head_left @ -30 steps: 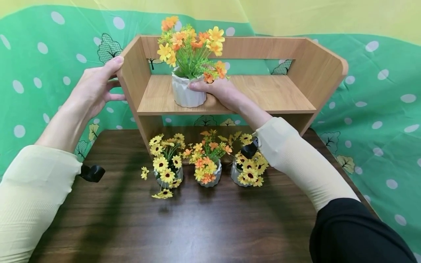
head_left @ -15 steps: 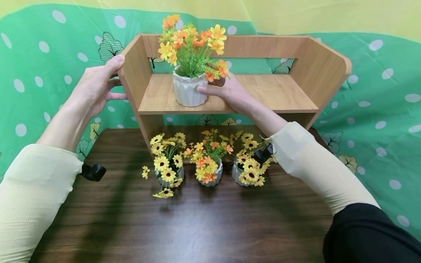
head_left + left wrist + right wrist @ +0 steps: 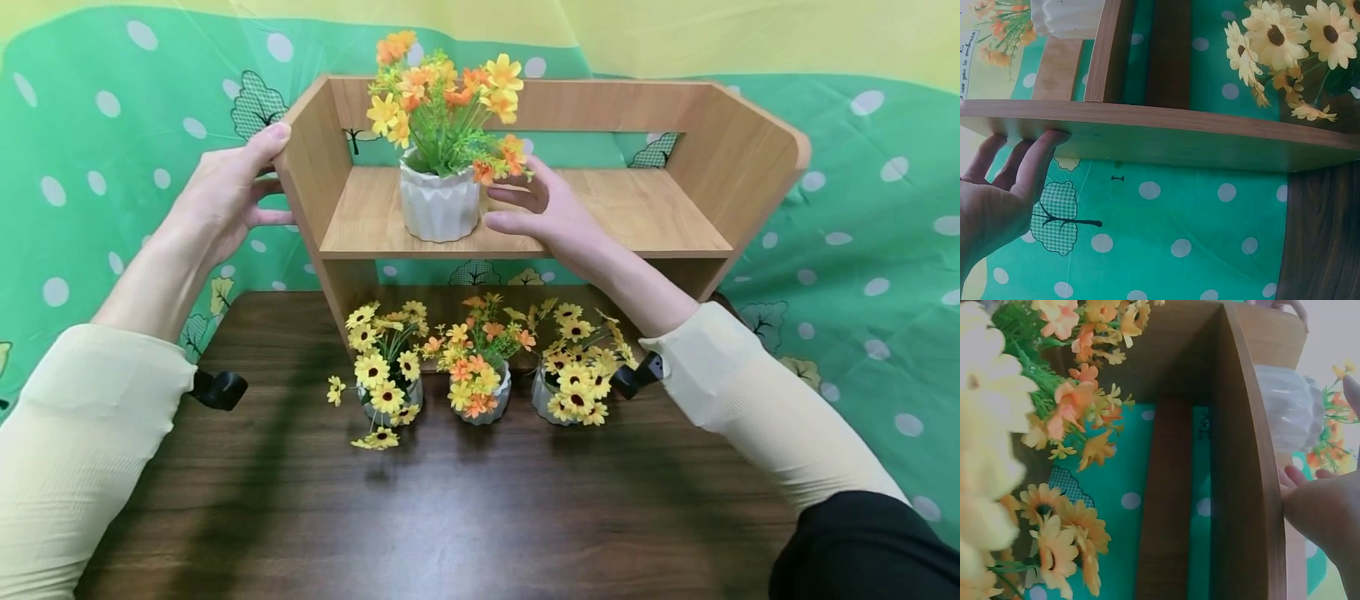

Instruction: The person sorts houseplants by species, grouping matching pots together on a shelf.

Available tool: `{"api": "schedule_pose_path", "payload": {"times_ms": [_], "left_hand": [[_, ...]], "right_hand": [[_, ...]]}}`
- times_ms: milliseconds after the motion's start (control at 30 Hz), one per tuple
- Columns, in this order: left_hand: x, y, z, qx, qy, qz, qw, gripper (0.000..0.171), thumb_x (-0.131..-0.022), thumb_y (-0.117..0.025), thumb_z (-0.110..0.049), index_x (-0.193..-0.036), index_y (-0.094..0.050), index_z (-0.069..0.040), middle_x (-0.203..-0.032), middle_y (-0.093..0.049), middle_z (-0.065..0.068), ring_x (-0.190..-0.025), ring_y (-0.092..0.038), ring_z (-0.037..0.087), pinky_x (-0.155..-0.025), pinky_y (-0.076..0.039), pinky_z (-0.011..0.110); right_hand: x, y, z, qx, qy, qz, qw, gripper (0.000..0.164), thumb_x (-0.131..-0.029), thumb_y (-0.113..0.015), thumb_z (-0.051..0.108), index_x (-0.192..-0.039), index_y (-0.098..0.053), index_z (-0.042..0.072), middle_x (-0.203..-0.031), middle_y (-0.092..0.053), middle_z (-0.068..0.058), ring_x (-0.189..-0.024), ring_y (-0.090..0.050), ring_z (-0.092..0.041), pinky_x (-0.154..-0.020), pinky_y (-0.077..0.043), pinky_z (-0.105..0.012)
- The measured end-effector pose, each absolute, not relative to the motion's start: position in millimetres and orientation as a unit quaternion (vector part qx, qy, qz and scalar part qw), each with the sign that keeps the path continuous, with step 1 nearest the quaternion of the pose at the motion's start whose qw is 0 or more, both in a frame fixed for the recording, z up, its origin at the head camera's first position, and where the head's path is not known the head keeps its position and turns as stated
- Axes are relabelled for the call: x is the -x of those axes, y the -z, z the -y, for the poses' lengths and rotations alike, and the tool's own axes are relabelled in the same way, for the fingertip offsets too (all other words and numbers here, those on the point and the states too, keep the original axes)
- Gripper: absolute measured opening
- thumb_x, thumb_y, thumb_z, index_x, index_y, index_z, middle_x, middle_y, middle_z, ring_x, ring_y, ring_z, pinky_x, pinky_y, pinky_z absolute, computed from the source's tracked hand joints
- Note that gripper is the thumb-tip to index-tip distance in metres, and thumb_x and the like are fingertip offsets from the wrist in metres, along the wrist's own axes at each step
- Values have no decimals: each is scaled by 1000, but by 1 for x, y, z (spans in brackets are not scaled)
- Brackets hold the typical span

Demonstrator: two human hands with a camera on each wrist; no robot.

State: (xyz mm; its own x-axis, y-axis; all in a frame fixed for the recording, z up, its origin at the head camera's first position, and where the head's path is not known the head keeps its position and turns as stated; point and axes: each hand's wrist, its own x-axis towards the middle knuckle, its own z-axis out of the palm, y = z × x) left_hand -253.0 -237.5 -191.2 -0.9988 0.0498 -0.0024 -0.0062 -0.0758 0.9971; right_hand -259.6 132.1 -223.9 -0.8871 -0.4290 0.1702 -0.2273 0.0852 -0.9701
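Observation:
A white fluted pot [image 3: 440,207] of orange and yellow artificial flowers stands upright on the upper board of the wooden shelf [image 3: 622,212], toward its left end. Just right of this pot is my right hand [image 3: 558,212], apart from it, its fingers loosely bent with nothing between them. In the right wrist view the same hand [image 3: 1329,509] shows beside the pot [image 3: 1288,409]. My left hand [image 3: 221,192] touches the shelf's left side panel, thumb at the front edge. Its extended fingers [image 3: 1038,162] meet the panel's outer face in the left wrist view.
In front of the lower compartment, three more potted flowers stand on the dark wooden table [image 3: 450,517]: yellow daisies [image 3: 385,396] at left, orange and yellow flowers [image 3: 476,385] in the middle, yellow daisies [image 3: 576,390] at right. A green dotted cloth [image 3: 862,250] hangs behind.
My right hand has let go of the upper flower pot and drawn away to the right. The pot stays on the shelf board; my left hand keeps its place on the side panel.

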Motion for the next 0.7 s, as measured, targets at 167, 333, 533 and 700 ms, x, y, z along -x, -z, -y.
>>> {"api": "schedule_pose_path", "payload": {"times_ms": [167, 333, 533, 700], "left_hand": [[253, 191, 237, -16, -731, -681, 18, 62, -94, -73, -45, -147, -56, -17, -159, -36, -3, -135, -44, 28, -67, -66, 31], [254, 192, 237, -17, -731, -682, 18, 62, -94, -73, -45, -148, -55, -20, -159, -36, -3, -135, -44, 28, -68, -66, 31], [253, 193, 237, -24, -735, -677, 17, 57, -94, -73, -43, -141, -60, -13, -159, -36, -3, -134, -47, 28, -69, -66, 32], [253, 192, 237, -26, -736, -677, 16, 57, -94, -73, -43, -141, -60, -13, -158, -36, -3, -133, -48, 27, -69, -66, 33]], "right_hand": [[247, 228, -141, 225, 632, -739, 54, 91, -94, -70, 15, -165, -14, 22, -163, -38, -6, -152, -40, -22, -124, -39, -49], [234, 234, -143, 232, 651, -723, 22, 84, -93, -69, 10, -163, -25, 23, -164, -36, -7, -151, -41, -22, -120, -42, -52], [222, 238, -143, 234, 665, -709, -7, 78, -92, -68, 8, -161, -31, 20, -161, -39, -9, -150, -42, -26, -119, -45, -45], [212, 243, -139, 208, 682, -699, -59, 65, -90, -72, 7, -150, -46, 14, -143, -53, -9, -138, -53, -25, -110, -51, -29]]}}
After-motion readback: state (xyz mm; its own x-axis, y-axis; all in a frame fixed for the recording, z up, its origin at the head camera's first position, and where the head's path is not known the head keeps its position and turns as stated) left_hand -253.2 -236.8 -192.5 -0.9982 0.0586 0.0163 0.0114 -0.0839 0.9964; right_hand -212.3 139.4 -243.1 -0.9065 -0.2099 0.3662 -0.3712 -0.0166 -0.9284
